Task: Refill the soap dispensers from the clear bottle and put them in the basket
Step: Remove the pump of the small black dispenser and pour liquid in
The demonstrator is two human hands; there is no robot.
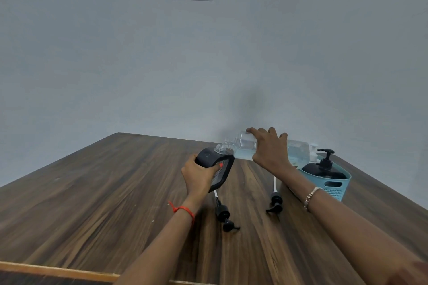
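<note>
Loose pump [225,216] lies mid-table [92,203]; left hand [199,176] grips dispenser [208,155], right hand [271,149] grasps clear bottle [244,144] (mouths nearly touching): pour slowly.

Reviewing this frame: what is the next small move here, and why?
Probably tilt the clear bottle a little steeper. The right hand holds it almost level, mouth at the open neck of the dark dispenser gripped by the left hand, yet the bluish liquid appears to sit short of the mouth.
</note>
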